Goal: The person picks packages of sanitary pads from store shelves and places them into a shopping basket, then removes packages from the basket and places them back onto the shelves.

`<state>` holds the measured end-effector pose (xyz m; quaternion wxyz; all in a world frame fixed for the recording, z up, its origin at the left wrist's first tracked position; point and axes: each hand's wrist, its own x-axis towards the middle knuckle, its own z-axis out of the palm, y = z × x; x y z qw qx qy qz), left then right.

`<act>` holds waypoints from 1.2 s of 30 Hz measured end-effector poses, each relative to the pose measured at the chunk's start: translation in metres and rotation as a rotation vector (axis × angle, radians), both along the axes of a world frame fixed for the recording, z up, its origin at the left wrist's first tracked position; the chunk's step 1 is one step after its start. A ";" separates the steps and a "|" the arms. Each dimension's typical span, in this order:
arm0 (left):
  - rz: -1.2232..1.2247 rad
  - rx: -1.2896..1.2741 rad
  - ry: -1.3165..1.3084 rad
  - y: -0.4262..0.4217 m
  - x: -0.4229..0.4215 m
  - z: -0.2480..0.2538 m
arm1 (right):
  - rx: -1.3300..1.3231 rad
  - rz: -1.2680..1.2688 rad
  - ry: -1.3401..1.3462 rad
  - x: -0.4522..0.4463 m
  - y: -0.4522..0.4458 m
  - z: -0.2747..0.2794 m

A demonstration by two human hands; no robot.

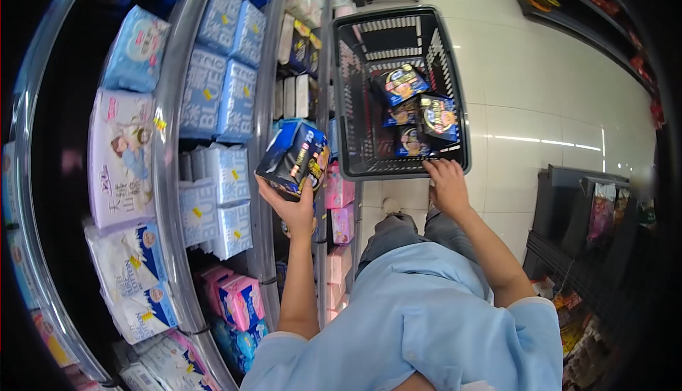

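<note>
Dark pack in the left hand, beside the shelves

The dark blue and black pack is left of the frame's centre, gripped from below by the left hand, its thumb against the printed face. Just to its right, the black basket fills the upper middle; several similar dark packs lie jumbled inside. The right hand has its fingers on the basket's near rim, right of centre; whether they close around it I cannot tell.

Left of the held pack, light-blue packs lettered BLUE stand on the shelves, with a lilac pack farther left and pink packs at lower left. Pale floor tiles spread across the upper right.
</note>
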<state>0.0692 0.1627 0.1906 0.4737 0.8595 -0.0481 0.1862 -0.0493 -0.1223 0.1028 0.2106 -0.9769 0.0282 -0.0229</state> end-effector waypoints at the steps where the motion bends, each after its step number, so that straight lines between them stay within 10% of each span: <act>1: 0.029 0.091 -0.003 0.010 -0.007 0.003 | -0.001 -0.004 0.007 0.001 0.001 0.001; 12: 0.116 0.602 0.216 0.057 -0.069 -0.063 | -0.037 -0.044 0.020 0.004 0.007 0.001; 36: 0.376 0.817 0.697 0.094 0.045 -0.166 | -0.048 -0.105 0.012 0.009 0.011 -0.002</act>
